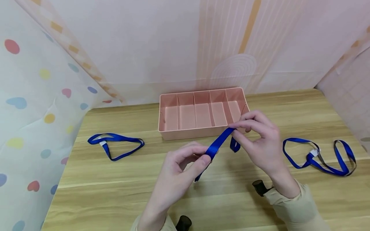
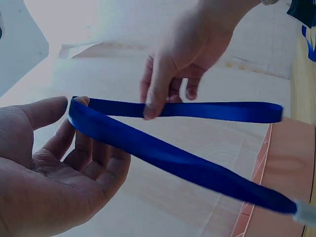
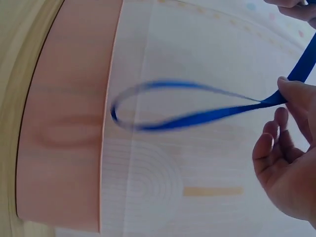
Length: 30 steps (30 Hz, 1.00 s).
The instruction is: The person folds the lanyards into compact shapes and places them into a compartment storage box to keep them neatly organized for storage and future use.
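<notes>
Between both hands, a blue lanyard [image 1: 218,143] is stretched at a slant in front of the pink box. My left hand [image 1: 177,171] pinches its lower part between thumb and forefinger. Higher up, my right hand [image 1: 261,144] pinches the strap with thumb and fingertips. Below the right fingers a loop of the lanyard [image 3: 207,117] hangs free. A white fitting [image 2: 305,213] shows at one end of the strap in the left wrist view. Two more blue lanyards lie loosely looped on the table, one at the left [image 1: 117,138] and one at the right [image 1: 318,165].
The pink box [image 1: 188,133], split by dividers into several compartments, stands at the back of the wood-grain table [image 1: 115,192]. Patterned cloth walls [image 1: 144,48] rise behind and beside the table. A black cylinder [image 1: 259,188] sits by the right wrist, another [image 1: 184,222] by the left.
</notes>
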{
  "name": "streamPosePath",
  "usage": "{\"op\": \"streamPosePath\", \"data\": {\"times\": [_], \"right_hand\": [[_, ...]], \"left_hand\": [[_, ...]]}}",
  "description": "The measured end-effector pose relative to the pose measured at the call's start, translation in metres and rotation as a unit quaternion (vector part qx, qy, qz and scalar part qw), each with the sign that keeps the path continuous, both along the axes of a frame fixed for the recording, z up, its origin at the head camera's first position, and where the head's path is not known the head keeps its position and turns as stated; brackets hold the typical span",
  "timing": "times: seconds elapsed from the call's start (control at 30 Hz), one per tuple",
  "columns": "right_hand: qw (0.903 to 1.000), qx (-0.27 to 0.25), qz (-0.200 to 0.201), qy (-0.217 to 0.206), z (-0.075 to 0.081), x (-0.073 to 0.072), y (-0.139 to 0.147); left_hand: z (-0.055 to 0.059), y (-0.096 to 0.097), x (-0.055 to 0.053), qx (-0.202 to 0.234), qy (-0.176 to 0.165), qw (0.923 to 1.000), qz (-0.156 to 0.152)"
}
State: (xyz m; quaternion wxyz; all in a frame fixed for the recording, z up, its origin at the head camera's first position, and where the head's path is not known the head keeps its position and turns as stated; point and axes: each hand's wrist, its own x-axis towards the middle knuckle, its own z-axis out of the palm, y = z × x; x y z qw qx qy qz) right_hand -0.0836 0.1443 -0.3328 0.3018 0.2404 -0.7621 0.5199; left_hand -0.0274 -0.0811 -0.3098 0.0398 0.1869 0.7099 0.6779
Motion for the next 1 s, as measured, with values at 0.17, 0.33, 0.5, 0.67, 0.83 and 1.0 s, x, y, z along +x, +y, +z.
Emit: {"op": "streamPosePath", "data": {"times": [0.17, 0.33, 0.5, 0.67, 0.83, 1.0], "right_hand": [[0.9982, 0.017, 0.011, -0.056, -0.004, 0.001, -0.003], [0.9959, 0.035, 0.028, -0.079, -0.006, 0.001, -0.006], [0.9959, 0.040, 0.037, -0.072, -0.010, 0.001, -0.009], [0.9953, 0.052, 0.044, -0.069, -0.012, 0.001, -0.013], [0.9938, 0.066, 0.048, -0.075, -0.013, 0.001, -0.016], [0.9925, 0.079, 0.059, -0.073, -0.016, 0.002, -0.019]], "left_hand": [[0.000, 0.000, 0.000, 0.001, 0.015, 0.9999, 0.004], [-0.002, 0.002, 0.000, 0.008, 0.028, 0.9995, 0.008], [-0.002, 0.003, -0.001, 0.001, 0.035, 0.9993, 0.013], [-0.002, 0.003, -0.002, -0.010, 0.046, 0.9985, 0.027], [-0.003, 0.003, -0.002, -0.008, 0.053, 0.9980, 0.034], [-0.003, 0.002, -0.003, -0.004, 0.064, 0.9972, 0.038]]}}
